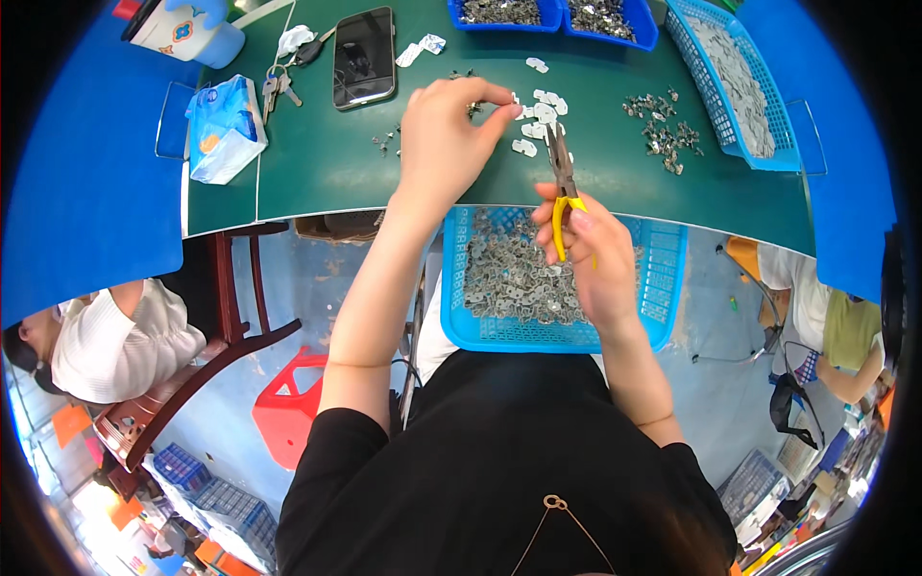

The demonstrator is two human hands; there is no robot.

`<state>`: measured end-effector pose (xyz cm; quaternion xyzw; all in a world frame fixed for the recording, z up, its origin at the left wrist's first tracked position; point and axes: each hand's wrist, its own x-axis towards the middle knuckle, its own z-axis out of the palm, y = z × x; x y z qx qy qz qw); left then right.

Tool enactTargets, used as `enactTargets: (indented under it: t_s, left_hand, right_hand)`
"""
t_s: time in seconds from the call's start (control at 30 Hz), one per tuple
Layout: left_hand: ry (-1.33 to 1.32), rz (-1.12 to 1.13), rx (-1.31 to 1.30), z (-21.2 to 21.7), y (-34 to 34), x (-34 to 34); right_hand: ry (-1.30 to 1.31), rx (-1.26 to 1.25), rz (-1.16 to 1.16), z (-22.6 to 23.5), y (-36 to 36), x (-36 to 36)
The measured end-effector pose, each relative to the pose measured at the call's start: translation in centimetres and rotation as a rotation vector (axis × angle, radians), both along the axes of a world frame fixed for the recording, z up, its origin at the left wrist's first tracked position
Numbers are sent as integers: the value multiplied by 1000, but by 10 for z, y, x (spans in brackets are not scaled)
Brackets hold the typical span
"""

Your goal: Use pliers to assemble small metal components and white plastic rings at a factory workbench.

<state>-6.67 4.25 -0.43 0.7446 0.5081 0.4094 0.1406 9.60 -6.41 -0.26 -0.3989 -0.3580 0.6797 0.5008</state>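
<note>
My right hand (591, 245) is closed around the yellow handles of needle-nose pliers (564, 187). Their dark jaws point away from me, and the tips reach a small pile of flat pale metal plates (545, 113) on the green table. Left of that pile, my left hand (447, 134) has its thumb and forefinger curled together in a pinch. Whatever lies between those fingertips is too small to make out, though pale plates are right beside them. A few small metal parts (471, 108) show partly behind this hand.
On my lap rests a blue basket (562, 338) of metal parts. Small clips (669, 139) lie at right, near a blue basket (783, 125) of plates. Blue bins (629, 40) stand at back. Leftward are a phone (364, 58), keys (279, 86), tissues (223, 130) and a cup (187, 34). People sit either side.
</note>
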Motion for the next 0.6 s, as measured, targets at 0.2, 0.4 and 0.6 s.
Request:
enactTargets:
  t_s: [0.2, 0.4, 0.6]
  left_hand:
    - [-1031, -93, -347, 15, -42, -3]
    - [-1216, -130, -326, 10, -60, -1]
    - [-1186, -111, -331, 13, -65, -2]
  right_hand:
    - [-370, 228, -112, 6, -2, -11]
    - [-515, 427, -50, 2, -2, -14]
    - [-535, 413, -51, 4, -3, -17]
